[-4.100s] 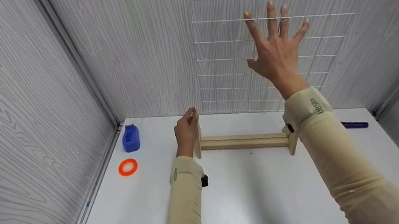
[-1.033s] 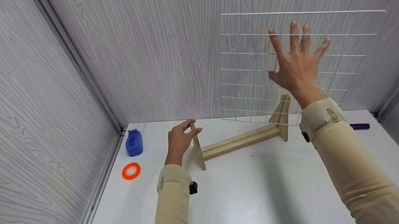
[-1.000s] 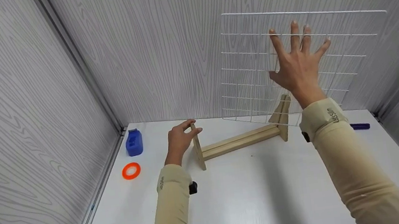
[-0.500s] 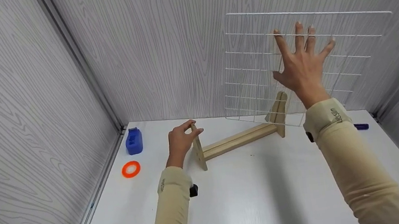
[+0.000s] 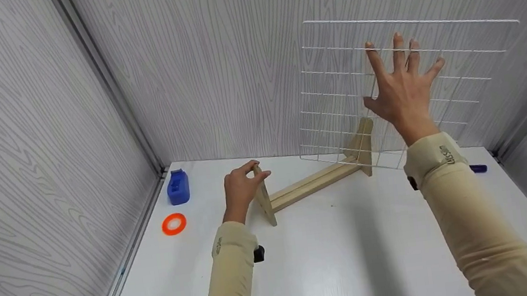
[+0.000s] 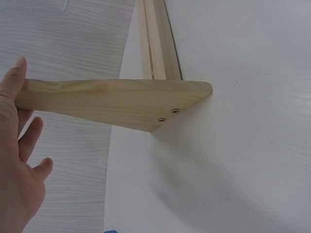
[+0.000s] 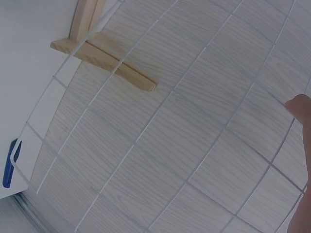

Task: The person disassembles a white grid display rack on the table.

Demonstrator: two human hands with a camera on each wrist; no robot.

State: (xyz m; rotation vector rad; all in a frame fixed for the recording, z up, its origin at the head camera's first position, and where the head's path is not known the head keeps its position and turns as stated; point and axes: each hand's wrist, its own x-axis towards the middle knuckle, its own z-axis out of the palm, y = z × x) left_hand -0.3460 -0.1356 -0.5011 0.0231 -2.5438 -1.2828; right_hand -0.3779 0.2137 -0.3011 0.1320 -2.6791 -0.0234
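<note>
My left hand (image 5: pixel 240 189) pinches the upper end of one wooden end panel (image 6: pixel 112 99) between thumb and fingers. This panel belongs to a wooden stand (image 5: pixel 318 184), two tapered end panels joined by a grooved crossbar (image 6: pixel 160 39), set slantwise on the table. The panel's outer face shows two screw heads in the left wrist view. My right hand (image 5: pixel 405 95) lies spread against a white wire grid (image 5: pixel 337 91), fingers straight, their tips crossed by a wire. The grid stands tilted, its lower edge overlapping the stand's far end panel (image 7: pixel 107 60). In the right wrist view only the thumb side shows.
A blue tape dispenser (image 5: pixel 178 188) and an orange ring (image 5: pixel 167 231) sit at the left of the white table (image 5: pixel 318 262). A dark blue stick-like object (image 5: pixel 479 169) lies at the right, partly behind the sleeve. Grey wood-patterned walls (image 5: pixel 214 73) surround the table.
Since the first frame, the stand has turned slantwise, its right end toward the back wall, and my left hand has shifted its hold. The grid and right hand have moved right and lower.
</note>
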